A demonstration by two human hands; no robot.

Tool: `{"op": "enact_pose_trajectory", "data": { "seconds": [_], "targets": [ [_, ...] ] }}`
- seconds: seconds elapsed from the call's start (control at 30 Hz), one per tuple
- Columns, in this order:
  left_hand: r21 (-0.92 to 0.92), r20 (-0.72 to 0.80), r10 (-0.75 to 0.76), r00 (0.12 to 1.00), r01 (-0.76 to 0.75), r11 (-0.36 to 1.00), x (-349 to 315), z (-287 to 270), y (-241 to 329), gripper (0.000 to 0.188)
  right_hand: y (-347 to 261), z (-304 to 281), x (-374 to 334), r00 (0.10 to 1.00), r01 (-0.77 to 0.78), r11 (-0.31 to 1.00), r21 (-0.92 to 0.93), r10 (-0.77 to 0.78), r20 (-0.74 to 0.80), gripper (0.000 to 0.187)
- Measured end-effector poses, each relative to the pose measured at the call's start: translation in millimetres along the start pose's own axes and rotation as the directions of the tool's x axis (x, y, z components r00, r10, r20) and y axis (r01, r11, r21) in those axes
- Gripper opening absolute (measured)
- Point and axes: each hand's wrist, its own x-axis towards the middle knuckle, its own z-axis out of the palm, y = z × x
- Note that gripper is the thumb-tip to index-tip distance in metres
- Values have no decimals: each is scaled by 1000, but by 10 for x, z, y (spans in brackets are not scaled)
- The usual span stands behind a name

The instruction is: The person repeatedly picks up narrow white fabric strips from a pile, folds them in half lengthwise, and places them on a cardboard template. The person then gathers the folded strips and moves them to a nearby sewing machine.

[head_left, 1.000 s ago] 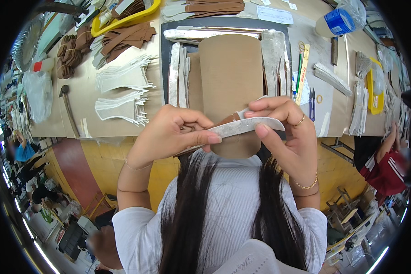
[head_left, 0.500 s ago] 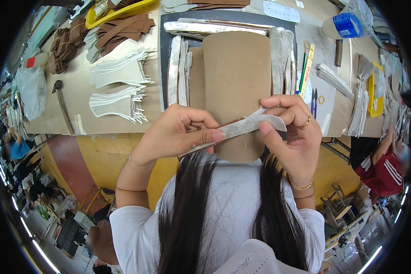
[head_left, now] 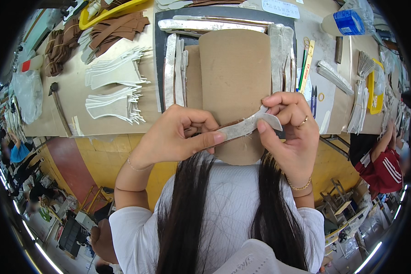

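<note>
Between my two hands is a narrow whitish-grey strip (head_left: 242, 128) with a brown edge or layer along its far side. My left hand (head_left: 187, 132) pinches its left part, thumb on top. At the other end my right hand (head_left: 290, 128) grips it between thumb and fingers; there the strip curves and its layers part, one tip pointing up, the other to the right. Right under the strip lies a brown board (head_left: 235, 68) with rounded corners, jutting over the table's near edge. Similar whitish strips lie left of the board (head_left: 170, 68), right of it (head_left: 283, 59), and behind it (head_left: 214, 25).
On the left lie white cut pieces (head_left: 116, 68), brown strips (head_left: 118, 32), a hammer (head_left: 59, 109) and a yellow tray (head_left: 89, 18). To the right are a ruler (head_left: 307, 66), a blue-labelled jar (head_left: 347, 23), more strips (head_left: 335, 77) and another yellow tray (head_left: 375, 93). Another person (head_left: 379, 160) is at far right.
The strip's right part is bent more upward between my right fingers, and its layers' tips have shifted. My left hand keeps its pinch. The whole view has shifted slightly.
</note>
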Motion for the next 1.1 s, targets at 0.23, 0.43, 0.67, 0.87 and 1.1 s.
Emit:
{"op": "enact_pose_trajectory", "data": {
  "seconds": [0.23, 0.43, 0.67, 0.87, 1.1],
  "targets": [
    [267, -99, 76, 992, -47, 963, 52, 65, 30, 35, 13, 5, -8, 1000, 3, 1000, -29, -3, 18, 18],
    [312, -151, 90, 984, -39, 949, 114, 99, -19, 44, 115, -64, 23, 994, -55, 998, 9, 54, 98, 20],
    [412, -153, 120, 981, -46, 910, 123, 130, 20, 44, 174, 148, -41, 999, 29, 979, 202, -21, -39, 62],
    [316, -176, 83, 981, -24, 948, 80, 144, -21, 42, 157, 168, 1, 997, -73, 995, 68, 73, 0, 69],
    [220, -134, -18, 991, 48, 974, 21, 83, -33, 35, 161, 177, 29, 998, -66, 991, 118, 63, 25, 67]
  ]
}}
